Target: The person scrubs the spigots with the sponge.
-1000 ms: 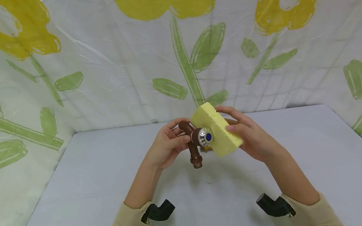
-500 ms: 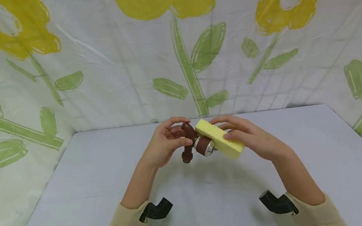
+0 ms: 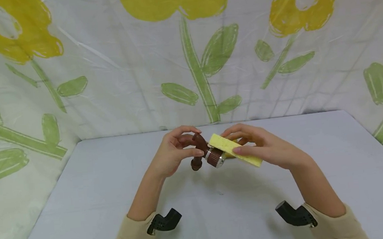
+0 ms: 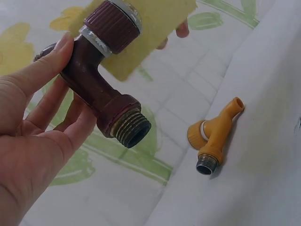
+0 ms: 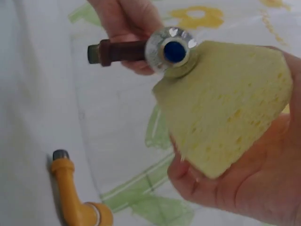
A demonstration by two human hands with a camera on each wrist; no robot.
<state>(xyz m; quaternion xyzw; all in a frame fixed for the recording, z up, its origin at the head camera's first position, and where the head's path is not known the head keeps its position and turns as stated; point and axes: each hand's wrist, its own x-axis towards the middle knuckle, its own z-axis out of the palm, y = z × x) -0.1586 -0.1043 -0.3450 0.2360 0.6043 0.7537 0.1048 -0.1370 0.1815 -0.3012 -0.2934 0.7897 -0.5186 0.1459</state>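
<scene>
My left hand (image 3: 175, 150) grips a brown faucet (image 4: 94, 66) by its body, thumb on the near side and fingers behind. The faucet has a threaded inlet, a ribbed knob with a chrome end, and a blue cap (image 5: 175, 52) at the knob's centre. In my right hand (image 3: 264, 145) a yellow sponge (image 5: 230, 103) is held between thumb and fingers. One edge of the sponge lies against the knob of the faucet. Both things are held up over the table. Behind the sponge, an orange faucet (image 4: 217, 134) lies on the table, mostly hidden in the head view.
A white-covered table (image 3: 117, 200) spreads under the hands. At its back hangs a pale curtain (image 3: 124, 83) painted with yellow flowers and green leaves. Black camera mounts (image 3: 165, 221) sit on both sleeves.
The brown faucet has tipped, turning its blue cap away from the head view. The sponge has come down and tilted, so its narrow side shows. Both hands keep their hold.
</scene>
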